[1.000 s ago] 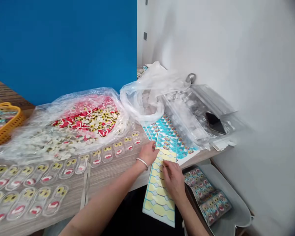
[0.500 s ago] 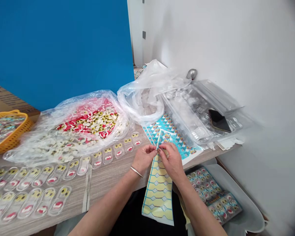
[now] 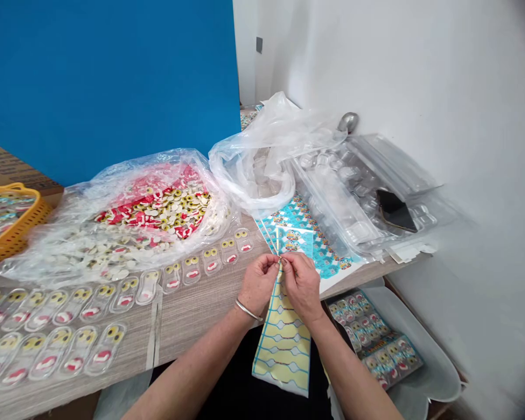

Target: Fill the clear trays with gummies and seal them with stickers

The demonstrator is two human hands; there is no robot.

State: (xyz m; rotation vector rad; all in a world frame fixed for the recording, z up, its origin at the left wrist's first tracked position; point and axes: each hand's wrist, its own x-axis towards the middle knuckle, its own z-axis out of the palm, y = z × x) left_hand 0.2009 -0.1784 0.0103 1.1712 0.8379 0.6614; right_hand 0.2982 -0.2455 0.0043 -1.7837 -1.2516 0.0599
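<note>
My left hand (image 3: 259, 281) and my right hand (image 3: 303, 284) pinch the upper part of a yellow sticker sheet (image 3: 284, 350) from both sides, fingertips nearly touching. Teal lines cross the sheet, and its lower end hangs past the table edge over my lap. A narrow strip sticks up beyond my fingers. Behind them lie blue printed sticker sheets (image 3: 332, 265). To my left, clear plastic blister shells (image 3: 100, 356) stand in rows, each holding yellow eye pieces and a red-and-white piece.
A clear bag (image 3: 170, 210) of loose eye and mouth pieces lies at the back left, with a yellow basket (image 3: 20, 233) beside it. At right, a plastic tray (image 3: 359, 236) holds empty shells and a black phone (image 3: 395, 210). Packed cards (image 3: 396, 361) sit in a box below.
My view has shifted slightly. Both hands keep their pinch at the sheet's upper part, and the strip beyond my fingers now stands more upright, with blue print showing beside it.
</note>
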